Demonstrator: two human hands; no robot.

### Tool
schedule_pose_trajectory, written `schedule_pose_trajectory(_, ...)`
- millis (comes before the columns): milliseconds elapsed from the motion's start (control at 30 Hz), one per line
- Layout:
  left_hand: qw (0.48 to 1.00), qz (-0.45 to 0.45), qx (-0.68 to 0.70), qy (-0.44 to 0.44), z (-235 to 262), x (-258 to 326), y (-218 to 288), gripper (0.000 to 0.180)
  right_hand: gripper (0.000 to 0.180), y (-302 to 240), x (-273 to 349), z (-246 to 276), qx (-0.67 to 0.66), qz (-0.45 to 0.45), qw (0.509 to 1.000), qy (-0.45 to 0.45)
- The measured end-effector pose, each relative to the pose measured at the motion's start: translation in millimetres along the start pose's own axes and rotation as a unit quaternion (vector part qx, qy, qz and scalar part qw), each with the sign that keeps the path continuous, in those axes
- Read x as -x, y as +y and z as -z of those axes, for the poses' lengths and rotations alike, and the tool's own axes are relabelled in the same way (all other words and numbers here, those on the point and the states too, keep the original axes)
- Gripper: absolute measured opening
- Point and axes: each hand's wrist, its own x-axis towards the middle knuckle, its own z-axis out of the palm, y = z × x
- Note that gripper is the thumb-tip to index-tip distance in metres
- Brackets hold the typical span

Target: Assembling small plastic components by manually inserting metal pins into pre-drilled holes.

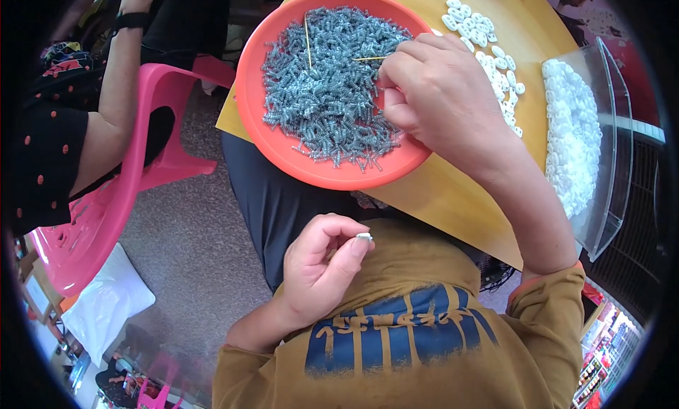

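Observation:
A shallow red basin (254, 91) holds a heap of small grey metal coil springs (329, 91). Over its right side is my right hand (445, 91), closed, with a thin wooden stick (368, 58) reaching out from its fingers across the springs. A second thin stick (308, 41) lies on the heap. Close to my body, my left hand (318, 267) pinches a small white plastic piece (363, 236) between thumb and forefinger. Loose white oval pieces (511, 78) with small holes lie on the table beyond my right hand.
The yellow table (453, 211) carries the basin. At the right stands a clear plastic bin (612, 119) full of white pieces (571, 140). A pink plastic chair (134, 168) with a seated person (56, 147) is at the left, near a white bag (109, 299) on the floor.

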Motion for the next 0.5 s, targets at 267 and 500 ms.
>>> schedule_pose_trajectory(267, 0.991, -0.123, 0.017, 0.048, -0.5, -21.9, 35.4, 0.02, 0.008, -28.2, 16.7, 33.9, -0.482, -0.21, 0.85, -0.014)
schedule_pose_trajectory(500, 0.981, -0.18, -0.07, 0.016, -6.1, -48.3, 40.6, 0.019, 0.024, -38.4, 29.8, 46.2, -0.67, -0.27, 0.691, -0.01)
